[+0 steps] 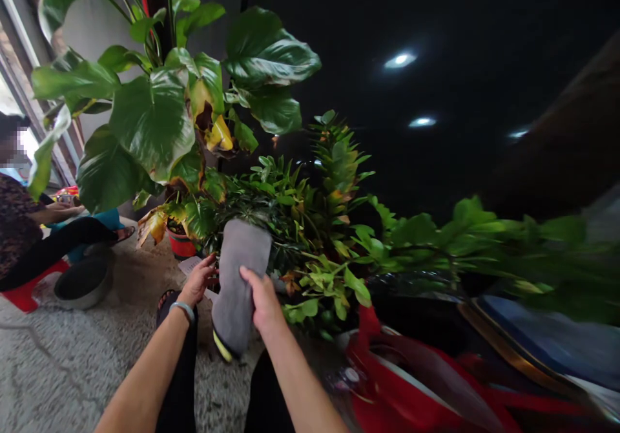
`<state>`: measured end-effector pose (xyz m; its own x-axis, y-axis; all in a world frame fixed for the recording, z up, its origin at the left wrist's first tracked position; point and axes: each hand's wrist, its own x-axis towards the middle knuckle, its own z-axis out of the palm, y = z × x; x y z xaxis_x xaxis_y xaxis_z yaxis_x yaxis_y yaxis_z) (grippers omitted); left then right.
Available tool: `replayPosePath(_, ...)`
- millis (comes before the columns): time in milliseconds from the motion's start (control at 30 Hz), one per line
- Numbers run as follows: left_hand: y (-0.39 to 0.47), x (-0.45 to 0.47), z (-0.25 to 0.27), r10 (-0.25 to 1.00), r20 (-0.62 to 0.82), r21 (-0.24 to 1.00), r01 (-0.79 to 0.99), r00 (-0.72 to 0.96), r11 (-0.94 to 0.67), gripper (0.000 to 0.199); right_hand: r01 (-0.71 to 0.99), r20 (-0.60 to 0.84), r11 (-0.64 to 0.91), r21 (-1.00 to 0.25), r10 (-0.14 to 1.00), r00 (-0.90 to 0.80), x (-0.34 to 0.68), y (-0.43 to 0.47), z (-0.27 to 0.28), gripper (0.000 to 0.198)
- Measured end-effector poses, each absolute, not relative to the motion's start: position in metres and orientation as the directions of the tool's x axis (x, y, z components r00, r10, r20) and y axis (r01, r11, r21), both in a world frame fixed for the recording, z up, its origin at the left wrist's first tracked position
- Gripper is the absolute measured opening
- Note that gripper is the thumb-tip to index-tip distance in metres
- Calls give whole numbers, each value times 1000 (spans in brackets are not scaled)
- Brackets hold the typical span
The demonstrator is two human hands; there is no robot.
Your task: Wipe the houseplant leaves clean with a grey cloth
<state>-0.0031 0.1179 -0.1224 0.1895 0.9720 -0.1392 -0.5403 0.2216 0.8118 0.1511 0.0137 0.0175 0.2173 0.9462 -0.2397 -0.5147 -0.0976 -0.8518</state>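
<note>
My right hand [265, 302] grips a soft grey piece [242, 278] by its right edge, the thumb lying on its face and the other fingers hidden behind. The piece is long and rounded, shaped like a shoe sole, with a yellow-green trim at its lower end; its exact kind is not clear. Just left of it is my left hand [197, 281], open, with fingers apart and apparently not touching the piece. A grey-blue bangle [185, 311] circles my left wrist. Behind the left hand shows a pale printed paper or tag [190, 265], partly covered.
Leafy plants [290, 207] stand ahead, one in a red pot [180, 242]. Red bags [411, 381] lie at the lower right, blurred. On the left, a person [22, 226] sits on a red stool [22, 298] beside a dark basin [82, 281]. The floor [58, 368] is rough concrete.
</note>
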Motion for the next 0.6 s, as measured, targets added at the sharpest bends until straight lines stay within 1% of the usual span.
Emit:
replayPosePath(67, 119, -6, -121, 975, -145, 824, -524, 169, 213, 64, -436, -294, -204, -876, 944, 148, 147, -15, -9, 36)
replayPosePath(100, 119, -7, -120, 975, -147, 825, -523, 167, 213, 64, -404, -305, -233, -885, 945, 122, 146, -28, -15, 36)
replayPosePath(167, 118, -7, -116, 973, -140, 817, -534, 183, 218, 62, -368, -279, -225, -903, 955, 101, 147, -42, -10, 37)
replayPosePath(233, 115, -6, -111, 971, -111, 808, -550, 213, 213, 57, -363, -191, -136, -922, 974, 121, 151, -34, 15, 41)
replayPosePath(300, 110, -4, -105, 967, -93, 788, -576, 237, 216, 50, -358, -73, -4, -934, 981, 180, 153, -7, 46, 44)
replayPosePath(367, 106, -4, -98, 960, -117, 737, -626, 254, 256, 45, -372, -1, 80, -925, 977, 212, 151, 26, 69, 44)
replayPosePath(433, 102, -6, -92, 942, -176, 663, -673, 285, 328, 44, -414, -28, 57, -909, 980, 196, 144, 49, 71, 40)
replayPosePath(500, 101, -8, -88, 921, -224, 606, -694, 320, 389, 50, -435, -121, -46, -899, 982, 147, 134, 51, 55, 34)
replayPosePath(567, 101, -11, -87, 908, -261, 591, -689, 329, 419, 59, -399, -186, -130, -908, 977, 106, 126, 32, 30, 29)
replayPosePath(600, 101, -13, -88, 910, -274, 595, -688, 312, 415, 63, -369, -196, -152, -917, 977, 87, 125, 17, 19, 27)
